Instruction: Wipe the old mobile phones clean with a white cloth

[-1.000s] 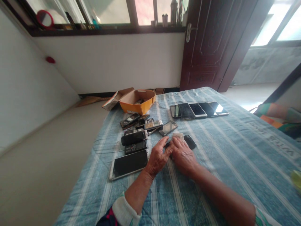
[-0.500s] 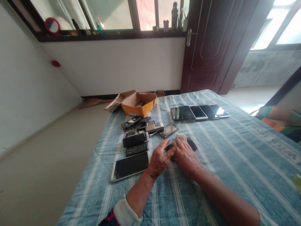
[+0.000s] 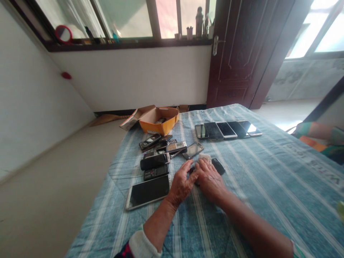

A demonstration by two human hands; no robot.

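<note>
My right hand presses a folded white cloth down with its fingers, over a dark mobile phone lying on the bed-like surface. My left hand grips that phone's left side between thumb and fingers, its thumb touching the right hand. Most of the phone is covered by the hands. Just right of the right fingers a dark glossy part shows; whether it is the same phone or another, I cannot tell. A grey touchscreen phone lies just beyond the hands.
Left of the hands are a large white-framed phone and a pile of keypad phones. Behind them stands an open orange box. Several smartphones lie in a row at the far right on the striped blue cover.
My right hand with the white cloth has shifted slightly left over the phone. My left hand stays in nearly the same place. The view has tilted a little.
</note>
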